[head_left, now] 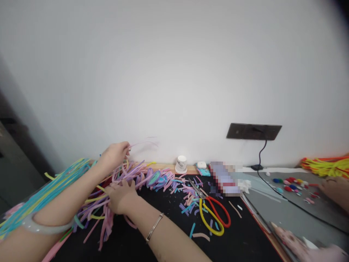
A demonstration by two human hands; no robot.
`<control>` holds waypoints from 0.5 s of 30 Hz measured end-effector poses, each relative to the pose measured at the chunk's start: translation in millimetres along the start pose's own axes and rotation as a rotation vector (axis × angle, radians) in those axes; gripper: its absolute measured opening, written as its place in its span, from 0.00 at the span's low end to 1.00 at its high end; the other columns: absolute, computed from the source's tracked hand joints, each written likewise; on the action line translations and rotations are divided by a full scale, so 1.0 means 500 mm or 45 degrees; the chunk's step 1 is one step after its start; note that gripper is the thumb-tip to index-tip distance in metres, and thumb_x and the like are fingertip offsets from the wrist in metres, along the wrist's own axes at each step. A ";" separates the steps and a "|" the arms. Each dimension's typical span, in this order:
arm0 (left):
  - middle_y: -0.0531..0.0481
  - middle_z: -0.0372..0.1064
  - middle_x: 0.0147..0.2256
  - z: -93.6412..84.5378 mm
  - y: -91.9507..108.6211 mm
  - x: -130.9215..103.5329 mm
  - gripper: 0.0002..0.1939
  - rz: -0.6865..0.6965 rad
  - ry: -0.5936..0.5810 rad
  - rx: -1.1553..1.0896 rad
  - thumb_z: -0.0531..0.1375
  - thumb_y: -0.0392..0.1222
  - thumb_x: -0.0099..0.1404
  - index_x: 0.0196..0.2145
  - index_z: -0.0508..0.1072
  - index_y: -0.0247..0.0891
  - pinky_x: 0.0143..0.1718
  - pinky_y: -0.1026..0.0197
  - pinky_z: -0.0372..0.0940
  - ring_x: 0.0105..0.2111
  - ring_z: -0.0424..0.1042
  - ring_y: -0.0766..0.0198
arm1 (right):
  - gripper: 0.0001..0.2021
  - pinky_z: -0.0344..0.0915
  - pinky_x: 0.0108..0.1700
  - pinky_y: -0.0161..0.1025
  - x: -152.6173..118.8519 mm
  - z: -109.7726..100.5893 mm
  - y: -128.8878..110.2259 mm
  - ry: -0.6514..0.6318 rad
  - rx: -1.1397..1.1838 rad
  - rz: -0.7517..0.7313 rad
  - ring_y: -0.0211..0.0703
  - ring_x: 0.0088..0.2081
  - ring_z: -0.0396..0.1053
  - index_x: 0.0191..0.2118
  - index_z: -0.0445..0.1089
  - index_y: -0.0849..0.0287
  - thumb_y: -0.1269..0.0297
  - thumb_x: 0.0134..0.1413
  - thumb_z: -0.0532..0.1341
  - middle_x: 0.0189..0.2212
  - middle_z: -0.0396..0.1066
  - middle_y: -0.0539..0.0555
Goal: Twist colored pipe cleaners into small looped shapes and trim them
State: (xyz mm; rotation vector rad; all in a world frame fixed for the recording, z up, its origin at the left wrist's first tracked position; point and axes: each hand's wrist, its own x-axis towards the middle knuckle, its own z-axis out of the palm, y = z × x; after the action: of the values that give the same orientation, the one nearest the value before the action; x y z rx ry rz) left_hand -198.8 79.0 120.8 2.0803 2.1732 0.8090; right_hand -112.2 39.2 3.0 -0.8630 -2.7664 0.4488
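My left hand [116,154], raised at the back left near the wall, is closed on thin pink pipe cleaners [143,143] that stick out to the right. Below it, my right hand [121,196] rests on a tangled heap of pink and purple pipe cleaners [105,222], its fingers spread among the stems. Blue and yellow pipe cleaners [40,198] lie in a long bundle under my left forearm. To the right of my right hand, curled pastel pieces [160,179] form a row along the back of the black mat [169,229].
Scissors [214,214] with red and yellow handles lie among short cut pieces [189,200]. Behind stand a white cup [181,164] and a white case [201,165]. At right are a cable [293,207], pompoms [291,183] and another person's hand [334,187].
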 end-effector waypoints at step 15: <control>0.50 0.71 0.32 0.061 0.138 -0.114 0.12 -0.321 0.049 -1.682 0.61 0.48 0.56 0.30 0.69 0.37 0.23 0.65 0.60 0.22 0.62 0.69 | 0.10 0.65 0.35 0.37 -0.228 -0.115 0.062 0.762 0.942 0.042 0.40 0.32 0.67 0.39 0.66 0.59 0.59 0.55 0.60 0.31 0.68 0.51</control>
State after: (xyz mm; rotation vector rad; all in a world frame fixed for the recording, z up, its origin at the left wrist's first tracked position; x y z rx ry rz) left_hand -117.7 34.1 101.6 1.0650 1.1568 1.5923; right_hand 12.2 10.0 33.5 -0.6919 -1.8299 0.9501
